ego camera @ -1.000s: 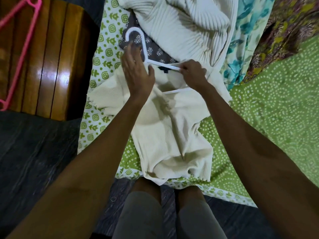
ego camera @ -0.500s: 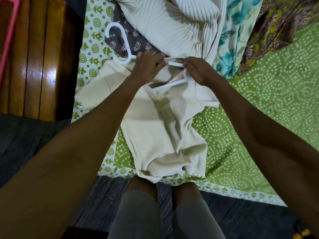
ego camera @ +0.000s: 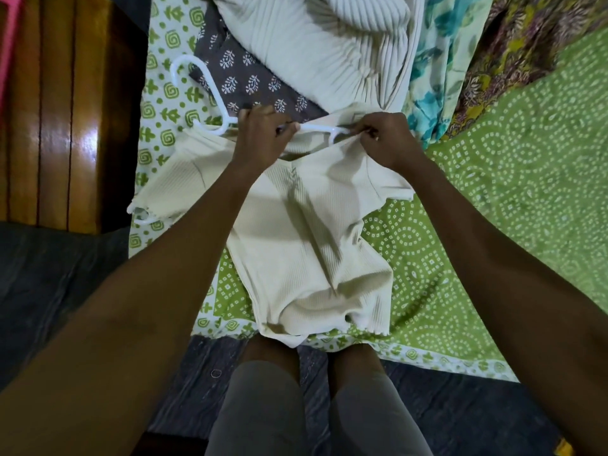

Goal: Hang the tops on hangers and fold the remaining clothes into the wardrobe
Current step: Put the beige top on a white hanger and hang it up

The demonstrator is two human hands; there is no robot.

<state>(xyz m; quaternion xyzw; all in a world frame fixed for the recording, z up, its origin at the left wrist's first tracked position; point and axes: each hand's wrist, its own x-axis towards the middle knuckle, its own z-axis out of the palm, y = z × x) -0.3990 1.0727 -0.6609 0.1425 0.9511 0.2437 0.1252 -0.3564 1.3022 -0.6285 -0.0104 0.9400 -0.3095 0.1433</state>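
Left hand (ego camera: 260,139) grip pinches white hanger (ego camera: 210,90); right hand (ego camera: 388,139) pinches neckline, cream ribbed top (ego camera: 306,245).

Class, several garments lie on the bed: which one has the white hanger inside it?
The cream ribbed top nearest the person; both hands grip its neckline over the hanger.

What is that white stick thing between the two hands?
In the head view, a bar of the white hanger runs between the left hand and right hand, over the cream top.

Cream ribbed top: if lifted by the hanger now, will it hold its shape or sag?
The cream ribbed top would probably sag: it lies creased on the bedsheet. The white hanger looks rigid. The right shoulder might slip off.
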